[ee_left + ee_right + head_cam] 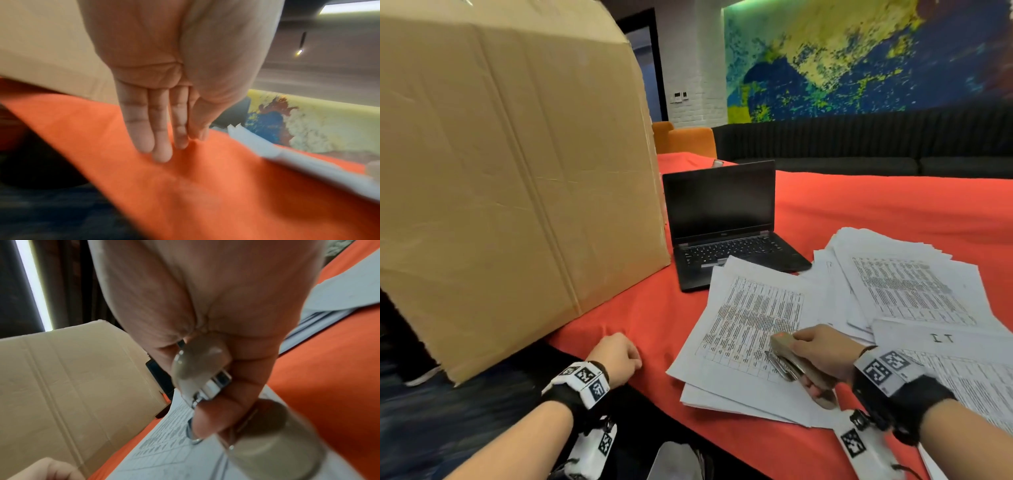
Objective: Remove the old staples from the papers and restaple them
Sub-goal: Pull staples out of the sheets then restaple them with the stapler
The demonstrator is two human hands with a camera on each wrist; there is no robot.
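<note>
My right hand (804,363) grips a grey stapler (783,342) and holds it over the front of a printed paper stack (746,318), its metal jaws pointing left. In the right wrist view the stapler (197,369) sits in my palm just above the printed sheet (164,447). My left hand (631,359) rests on the red tablecloth (654,308) near the table's front edge, left of the papers, and holds nothing. In the left wrist view its fingers (162,146) are straight and touch the cloth, with the paper stack's edge (287,155) to the right.
A large cardboard box (517,171) stands on the table's left side. An open black laptop (722,219) sits behind the papers. More paper stacks (904,284) lie to the right. A black sofa (859,137) and orange chairs (688,138) are beyond the table.
</note>
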